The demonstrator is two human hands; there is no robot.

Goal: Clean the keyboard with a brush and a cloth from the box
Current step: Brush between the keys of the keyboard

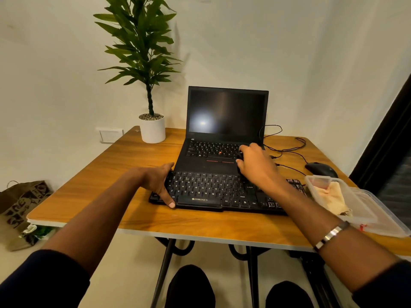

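Your left hand (159, 185) is gripping the flat black plastic keyboard (213, 192) at nine o'clock; your right hand (255, 167) is curling around something dark, maybe the brush. Hard pushing could be popping keys off.

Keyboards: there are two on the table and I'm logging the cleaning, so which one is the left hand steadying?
The separate Zebronics keyboard at the table's near edge. The left hand grips its left end; the laptop keyboard sits behind it.
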